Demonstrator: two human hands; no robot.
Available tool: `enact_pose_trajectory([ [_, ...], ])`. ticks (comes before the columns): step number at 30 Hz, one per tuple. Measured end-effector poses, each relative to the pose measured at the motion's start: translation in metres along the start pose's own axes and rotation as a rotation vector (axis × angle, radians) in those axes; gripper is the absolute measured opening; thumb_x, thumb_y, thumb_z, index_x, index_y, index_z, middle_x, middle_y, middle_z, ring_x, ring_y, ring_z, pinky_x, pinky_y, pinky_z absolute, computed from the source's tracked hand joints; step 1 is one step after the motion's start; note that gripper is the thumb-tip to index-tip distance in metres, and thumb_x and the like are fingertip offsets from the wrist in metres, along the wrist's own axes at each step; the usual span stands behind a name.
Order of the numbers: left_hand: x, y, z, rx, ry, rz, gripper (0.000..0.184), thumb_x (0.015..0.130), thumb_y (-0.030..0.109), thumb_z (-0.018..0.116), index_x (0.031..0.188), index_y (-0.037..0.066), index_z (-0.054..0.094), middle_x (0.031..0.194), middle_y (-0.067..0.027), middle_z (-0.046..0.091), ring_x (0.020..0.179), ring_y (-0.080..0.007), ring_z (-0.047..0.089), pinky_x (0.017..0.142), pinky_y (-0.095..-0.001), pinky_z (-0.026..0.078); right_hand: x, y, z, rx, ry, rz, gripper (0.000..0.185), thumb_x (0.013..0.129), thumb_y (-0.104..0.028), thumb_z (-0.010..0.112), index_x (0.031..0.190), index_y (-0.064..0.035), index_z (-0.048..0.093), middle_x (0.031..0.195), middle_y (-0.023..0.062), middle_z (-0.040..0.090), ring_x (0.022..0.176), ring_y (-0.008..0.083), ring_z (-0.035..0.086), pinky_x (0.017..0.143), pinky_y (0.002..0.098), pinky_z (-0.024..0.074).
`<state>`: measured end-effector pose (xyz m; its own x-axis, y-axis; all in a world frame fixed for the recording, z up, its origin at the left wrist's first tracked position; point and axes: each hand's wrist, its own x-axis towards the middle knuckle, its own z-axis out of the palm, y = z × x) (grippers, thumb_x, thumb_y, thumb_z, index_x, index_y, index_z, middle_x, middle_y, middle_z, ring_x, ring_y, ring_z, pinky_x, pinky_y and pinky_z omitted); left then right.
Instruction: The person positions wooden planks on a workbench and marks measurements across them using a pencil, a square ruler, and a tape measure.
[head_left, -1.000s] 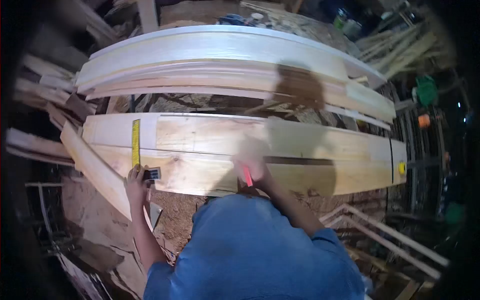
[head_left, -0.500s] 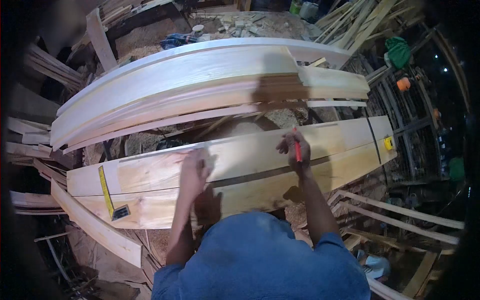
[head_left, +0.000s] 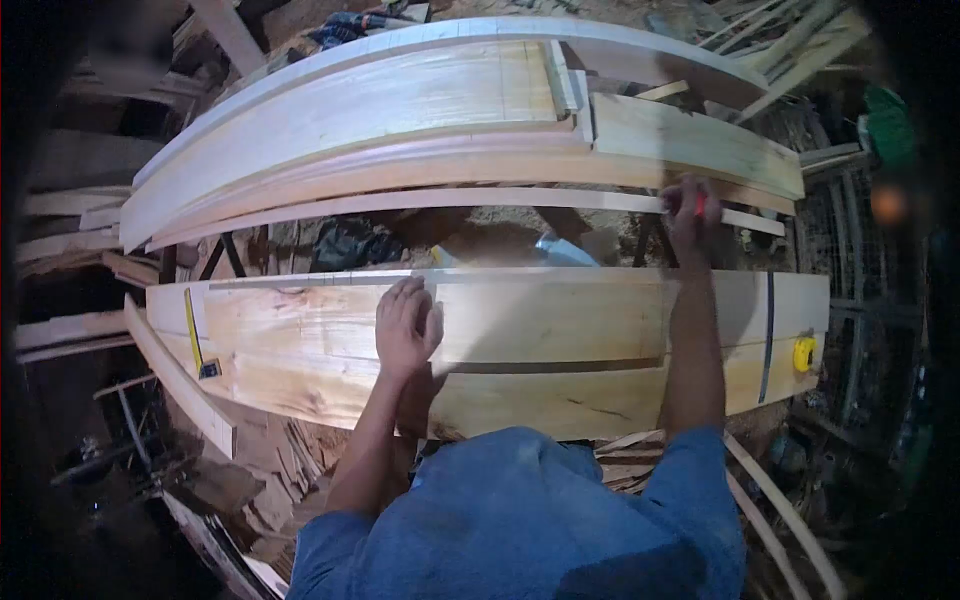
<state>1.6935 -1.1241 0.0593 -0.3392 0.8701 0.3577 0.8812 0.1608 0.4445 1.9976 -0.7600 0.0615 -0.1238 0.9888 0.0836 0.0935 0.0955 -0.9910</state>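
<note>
Shifted forward: my right hand [head_left: 688, 222], gripping a red tool [head_left: 700, 204], is beyond the wood panel [head_left: 560, 318]; left hand [head_left: 403, 325], loosely spread, overlies it.

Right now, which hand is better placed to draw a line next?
Probably the right hand: it holds a red tool, perhaps a pencil, while the left hand seems empty over the near boards.
</note>
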Motion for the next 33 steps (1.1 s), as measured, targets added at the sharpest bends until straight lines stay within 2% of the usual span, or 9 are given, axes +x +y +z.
enact_pose_trajectory([
  [7, 0.006, 0.002, -0.001, 0.021, -0.057, -0.053, 0.022, 0.079, 0.01, 0.066, 0.1, 0.004, 0.063, 0.119, -0.0145, 0.063, 0.114, -0.0365, 0.056, 0.098, -0.0461, 0.042, 0.162, 0.033, -0.037, -0.188, 0.135, -0.145, 0.029, 0.099, -0.028, 0.054, 0.104, -0.0006, 0.061, 0.081, 0.0097, 0.07, 0.069, 0.0172, 0.066, 0.064, 0.0316, 0.0513],
  [9, 0.009, 0.003, 0.0, 0.028, -0.062, -0.063, 0.022, 0.078, 0.009, 0.065, 0.099, 0.003, 0.063, 0.118, -0.0146, 0.064, 0.114, -0.0367, 0.057, 0.098, -0.0461, 0.042, 0.204, 0.058, -0.043, -0.519, 0.173, -0.463, 0.032, 0.097, -0.032, 0.058, 0.109, -0.0031, 0.061, 0.097, 0.0134, 0.07, 0.08, 0.0248, 0.069, 0.073, 0.0363, 0.0526],
  [12, 0.01, 0.003, 0.002, 0.041, -0.079, -0.075, 0.022, 0.078, 0.009, 0.065, 0.099, 0.003, 0.063, 0.117, -0.015, 0.064, 0.113, -0.0369, 0.057, 0.098, -0.0459, 0.043, 0.252, 0.091, -0.047, -0.875, 0.088, -0.362, 0.04, 0.093, -0.039, 0.063, 0.117, -0.0073, 0.06, 0.109, 0.018, 0.067, 0.096, 0.0332, 0.068, 0.082, 0.0412, 0.0517],
  [16, 0.009, -0.001, 0.005, 0.063, -0.104, -0.093, 0.023, 0.077, 0.01, 0.064, 0.099, 0.003, 0.063, 0.117, -0.0159, 0.065, 0.112, -0.0371, 0.058, 0.097, -0.0456, 0.043, 0.272, 0.094, -0.052, -1.023, -0.095, -0.129, 0.057, 0.086, -0.043, 0.07, 0.13, -0.0111, 0.055, 0.121, 0.0213, 0.063, 0.115, 0.0349, 0.06, 0.093, 0.043, 0.0473],
  [22, 0.01, 0.001, 0.008, 0.091, -0.107, -0.099, 0.023, 0.077, 0.012, 0.063, 0.098, 0.003, 0.061, 0.117, -0.0167, 0.065, 0.112, -0.0389, 0.058, 0.097, -0.0456, 0.042, 0.325, 0.11, -0.077, -0.932, -0.393, -0.267, 0.049, 0.089, -0.026, 0.068, 0.134, -0.0101, 0.053, 0.124, 0.0181, 0.063, 0.113, 0.0308, 0.061, 0.094, 0.0418, 0.0476],
  [25, 0.014, 0.004, 0.007, 0.105, -0.142, -0.121, 0.023, 0.078, 0.015, 0.063, 0.099, 0.004, 0.06, 0.118, -0.0164, 0.064, 0.112, -0.0389, 0.057, 0.097, -0.0464, 0.041, 0.35, 0.118, -0.086, -0.661, -0.448, 0.028, 0.049, 0.088, -0.013, 0.064, 0.136, -0.0095, 0.053, 0.119, 0.0182, 0.065, 0.109, 0.0304, 0.063, 0.096, 0.0413, 0.0474],
  [28, 0.012, 0.002, 0.007, 0.099, -0.146, -0.138, 0.024, 0.08, 0.017, 0.062, 0.099, 0.005, 0.059, 0.119, -0.0162, 0.064, 0.113, -0.0388, 0.056, 0.097, -0.0467, 0.04, 0.35, 0.106, -0.081, -0.858, -0.511, 0.0, 0.055, 0.083, 0.002, 0.051, 0.138, -0.0042, 0.052, 0.121, 0.0208, 0.063, 0.108, 0.0313, 0.063, 0.094, 0.0391, 0.048],
  [32, 0.011, 0.003, 0.008, 0.092, -0.139, -0.143, 0.023, 0.081, 0.018, 0.06, 0.099, 0.005, 0.058, 0.118, -0.0158, 0.064, 0.112, -0.0387, 0.056, 0.097, -0.0464, 0.04, 0.354, 0.121, -0.083, -1.137, -0.343, -0.467, 0.054, 0.078, -0.004, 0.061, 0.132, -0.0075, 0.058, 0.111, 0.0211, 0.068, 0.1, 0.0317, 0.068, 0.085, 0.0414, 0.052],
  [33, 0.011, 0.003, 0.008, 0.092, -0.133, -0.139, 0.023, 0.081, 0.018, 0.06, 0.099, 0.005, 0.058, 0.118, -0.0157, 0.064, 0.112, -0.0387, 0.056, 0.097, -0.0464, 0.04, 0.357, 0.121, -0.085, -1.11, -0.368, -0.436, 0.05, 0.079, -0.006, 0.061, 0.128, -0.0076, 0.06, 0.108, 0.0218, 0.068, 0.099, 0.0338, 0.067, 0.084, 0.0426, 0.0515],
])
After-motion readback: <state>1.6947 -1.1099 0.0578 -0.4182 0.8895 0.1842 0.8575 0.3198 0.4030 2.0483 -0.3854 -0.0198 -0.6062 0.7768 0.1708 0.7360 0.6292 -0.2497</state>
